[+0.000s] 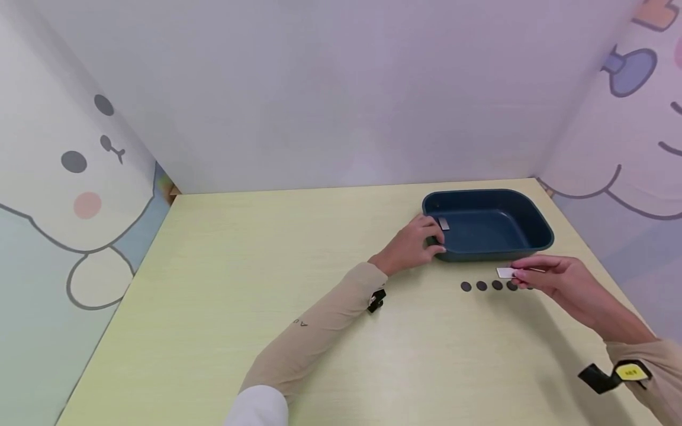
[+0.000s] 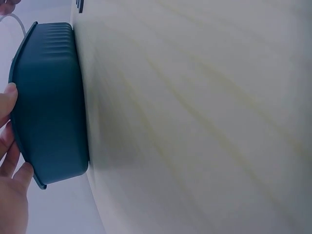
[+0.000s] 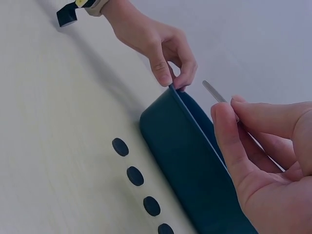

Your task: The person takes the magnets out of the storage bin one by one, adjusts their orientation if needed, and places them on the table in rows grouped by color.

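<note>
A dark blue plastic basin (image 1: 482, 257) stands at the right rear of the table. My left hand (image 1: 415, 242) pinches its left rim, thumb outside and fingers over the edge, as the right wrist view (image 3: 170, 53) also confirms. Inside the basin, near those fingers, lies a small pale rectangular piece (image 1: 444, 223). Between thumb and fingers, my right hand (image 1: 559, 284) pinches a thin flat white piece (image 1: 505, 273), seen edge-on in the right wrist view, just in front of the basin. Below it lies a row of several black discs (image 1: 482, 286), some partly hidden by that hand.
The pale yellow table (image 1: 256, 260) extends to the left and front. A plain wall (image 1: 330, 100) rises behind it, with cartoon-printed panels (image 1: 85, 248) at both sides. Black straps with devices (image 1: 613, 377) sit on the wrists.
</note>
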Demonstrator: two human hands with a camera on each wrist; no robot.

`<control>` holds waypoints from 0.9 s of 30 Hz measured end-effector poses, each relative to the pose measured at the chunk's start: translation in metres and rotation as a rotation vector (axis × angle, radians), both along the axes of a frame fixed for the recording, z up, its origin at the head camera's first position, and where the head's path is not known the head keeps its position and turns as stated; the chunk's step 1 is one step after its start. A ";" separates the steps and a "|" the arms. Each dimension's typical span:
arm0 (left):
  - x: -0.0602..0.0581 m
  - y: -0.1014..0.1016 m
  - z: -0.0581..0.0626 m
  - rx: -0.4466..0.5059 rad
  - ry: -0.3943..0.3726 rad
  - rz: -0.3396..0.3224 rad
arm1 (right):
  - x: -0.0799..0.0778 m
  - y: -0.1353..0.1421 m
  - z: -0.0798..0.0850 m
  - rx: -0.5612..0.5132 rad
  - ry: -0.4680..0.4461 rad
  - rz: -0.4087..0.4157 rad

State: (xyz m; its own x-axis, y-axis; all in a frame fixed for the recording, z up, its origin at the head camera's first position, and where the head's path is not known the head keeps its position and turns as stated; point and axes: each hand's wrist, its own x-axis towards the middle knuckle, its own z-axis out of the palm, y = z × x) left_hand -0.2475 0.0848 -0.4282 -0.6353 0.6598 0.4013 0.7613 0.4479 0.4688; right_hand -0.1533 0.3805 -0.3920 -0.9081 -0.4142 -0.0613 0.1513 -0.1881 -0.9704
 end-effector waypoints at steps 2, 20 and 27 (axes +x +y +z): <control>0.000 0.000 0.000 0.001 -0.001 -0.002 | 0.001 -0.001 -0.002 -0.007 0.009 0.011; 0.001 -0.003 -0.001 0.022 0.005 -0.012 | 0.012 -0.005 -0.007 0.099 -0.041 0.075; 0.000 -0.002 -0.001 0.027 0.000 -0.017 | 0.015 -0.006 -0.012 0.177 -0.040 0.112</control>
